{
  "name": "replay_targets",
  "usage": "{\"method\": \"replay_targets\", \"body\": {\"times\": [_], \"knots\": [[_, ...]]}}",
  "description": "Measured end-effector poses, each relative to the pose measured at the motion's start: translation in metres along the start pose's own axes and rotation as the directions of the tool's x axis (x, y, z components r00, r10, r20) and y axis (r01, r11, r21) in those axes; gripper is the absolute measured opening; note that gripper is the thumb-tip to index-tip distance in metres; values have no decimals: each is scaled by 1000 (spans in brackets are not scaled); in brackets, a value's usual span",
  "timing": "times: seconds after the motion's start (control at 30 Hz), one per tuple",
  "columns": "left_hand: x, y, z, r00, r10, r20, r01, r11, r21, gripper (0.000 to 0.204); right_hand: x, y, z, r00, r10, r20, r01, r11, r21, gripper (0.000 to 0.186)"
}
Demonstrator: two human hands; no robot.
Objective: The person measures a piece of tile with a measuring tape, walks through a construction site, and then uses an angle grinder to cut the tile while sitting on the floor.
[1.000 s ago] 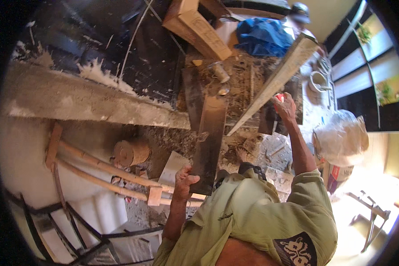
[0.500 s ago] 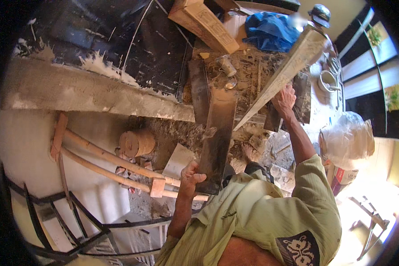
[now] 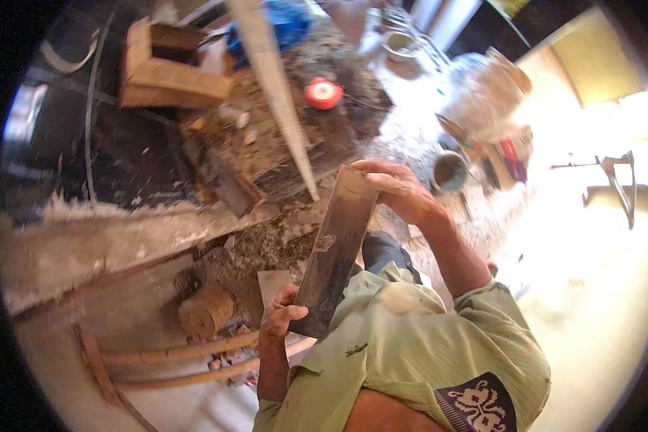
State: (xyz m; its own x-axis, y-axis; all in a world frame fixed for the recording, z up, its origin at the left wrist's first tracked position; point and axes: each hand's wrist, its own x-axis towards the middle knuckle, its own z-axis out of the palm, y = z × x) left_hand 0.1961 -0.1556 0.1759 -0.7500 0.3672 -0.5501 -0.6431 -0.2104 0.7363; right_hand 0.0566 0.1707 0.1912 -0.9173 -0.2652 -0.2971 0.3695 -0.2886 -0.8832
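I hold a narrow dark tile strip [image 3: 333,253] in front of my body, slightly tilted. My left hand [image 3: 281,315] is closed on its lower end, thumb on the face. My right hand [image 3: 399,189] grips the upper end with fingers over the edge. A round red object with a white centre [image 3: 323,93] rests on the dirty board surface beyond. A long pale beam [image 3: 270,93] slants just past the strip's top, and another dark strip [image 3: 225,180] lies to its left.
A cardboard box [image 3: 169,79], blue plastic sheet [image 3: 281,25], black tiled surface [image 3: 101,137] with a rough ledge [image 3: 108,259], buckets [image 3: 450,171], plastic-wrapped bundle [image 3: 482,93], bamboo poles [image 3: 176,356], a wooden drum [image 3: 207,311] and a metal stand [image 3: 615,183] at right.
My right hand has let go of the red object and now holds the strip's top end, which is pulled off the board surface. The view has swung rightward.
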Motion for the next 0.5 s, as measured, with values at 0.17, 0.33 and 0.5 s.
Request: {"method": "replay_targets", "body": {"times": [0.17,0.33,0.5], "knots": [[31,-2,-9,942,-117,314,101,993,68,31,-60,25,-40,996,45,-71,-35,990,139,45],[63,21,43,899,-198,391,92,957,273,36,-134,35,-79,942,-65,-329,170,938,301,37],[99,12,106,840,-186,510,166,982,86,53,-194,44,-124,826,-138,-546,382,850,364,33]]}}
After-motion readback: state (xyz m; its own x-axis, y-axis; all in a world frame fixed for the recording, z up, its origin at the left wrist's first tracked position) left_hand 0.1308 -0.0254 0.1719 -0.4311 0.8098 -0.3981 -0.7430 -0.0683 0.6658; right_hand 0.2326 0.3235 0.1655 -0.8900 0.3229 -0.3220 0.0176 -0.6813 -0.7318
